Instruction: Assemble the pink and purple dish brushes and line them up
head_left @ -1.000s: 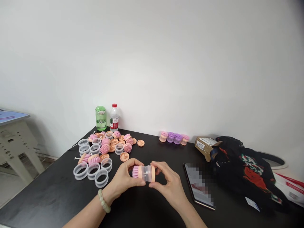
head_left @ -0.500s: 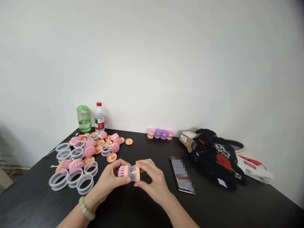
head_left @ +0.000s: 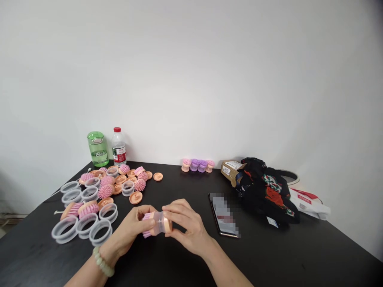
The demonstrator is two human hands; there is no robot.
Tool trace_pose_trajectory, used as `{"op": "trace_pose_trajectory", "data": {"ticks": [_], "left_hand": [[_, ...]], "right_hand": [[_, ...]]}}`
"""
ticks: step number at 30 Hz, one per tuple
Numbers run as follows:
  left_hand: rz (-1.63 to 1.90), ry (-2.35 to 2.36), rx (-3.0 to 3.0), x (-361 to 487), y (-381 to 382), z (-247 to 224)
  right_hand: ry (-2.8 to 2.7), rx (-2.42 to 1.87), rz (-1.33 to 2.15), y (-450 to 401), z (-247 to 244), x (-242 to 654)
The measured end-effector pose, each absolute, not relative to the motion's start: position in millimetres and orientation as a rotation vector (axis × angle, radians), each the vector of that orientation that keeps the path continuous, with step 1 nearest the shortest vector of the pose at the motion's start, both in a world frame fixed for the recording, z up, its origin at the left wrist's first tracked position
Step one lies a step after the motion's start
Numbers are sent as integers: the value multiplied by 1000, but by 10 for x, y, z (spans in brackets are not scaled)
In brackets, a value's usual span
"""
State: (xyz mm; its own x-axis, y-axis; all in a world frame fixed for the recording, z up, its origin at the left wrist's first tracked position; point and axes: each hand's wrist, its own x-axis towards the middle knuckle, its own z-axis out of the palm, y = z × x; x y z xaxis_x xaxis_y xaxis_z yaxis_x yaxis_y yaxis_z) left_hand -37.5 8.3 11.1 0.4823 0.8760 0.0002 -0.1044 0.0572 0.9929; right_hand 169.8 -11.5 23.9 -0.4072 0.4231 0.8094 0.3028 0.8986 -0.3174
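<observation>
Between my two hands, above the front of the black table, is a small round scrub brush [head_left: 160, 223] lying on its side. Its pink bristles point left, a clear ring forms its middle, and a peach cap closes its right end. My left hand [head_left: 134, 224] grips the bristle end, thumb along the near side. My right hand [head_left: 188, 226] has its fingers over the ring and cap, with the thumb underneath. Left of my hands lie loose parts: clear rings [head_left: 101, 232], pink bristle heads [head_left: 106, 191] and peach caps [head_left: 135, 197].
Assembled pink and purple brushes [head_left: 194, 165] stand in a row by the wall. A green bottle [head_left: 98, 150] and a red-capped water bottle [head_left: 119, 147] stand back left. To the right lie a phone [head_left: 223, 215], a cardboard box [head_left: 229, 172], a black patterned bag [head_left: 266, 191] and a white packet [head_left: 309, 205].
The brush has tilted, its cap end now lower and turned more toward me. My right fingers have moved left over the clear ring. The whole view has shifted slightly.
</observation>
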Motion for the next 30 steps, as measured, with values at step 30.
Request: {"op": "trace_pose_trajectory", "data": {"ticks": [30], "left_hand": [[778,748,905,-319,30,68]], "right_hand": [[-2151,-427,139,-172,283,1683]]}}
